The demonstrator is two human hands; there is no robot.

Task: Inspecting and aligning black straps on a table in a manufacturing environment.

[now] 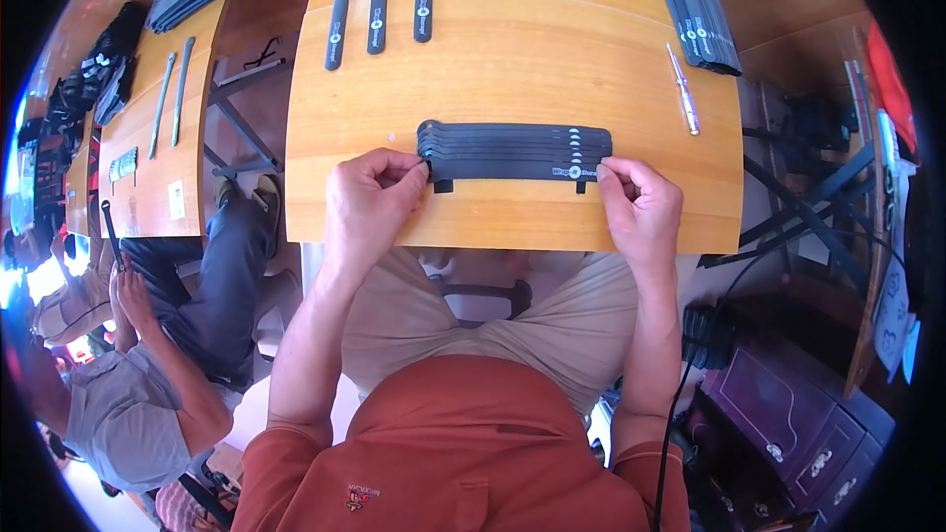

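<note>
Near the front edge of the wooden table (512,222) lies a fanned row of several dark grey straps (503,143), side by side with their ends lined up. Small white marks show near their right ends. My left hand (372,202) pinches the left end of the nearest strap between thumb and fingers. At the other end of that strap, my right hand (642,202) pinches its corner the same way. Two short black tabs (443,186) stick out from under the row's near edge. The fingertips partly hide both strap ends.
Three loose straps (377,0) lie at the far left. A stack of straps (693,10) sits at the far right, with a slim pen-like tool (682,89) nearer. Left, a co-worker (148,384) holds a strap beside another table (148,187). A dark cable (680,404) hangs by my right arm.
</note>
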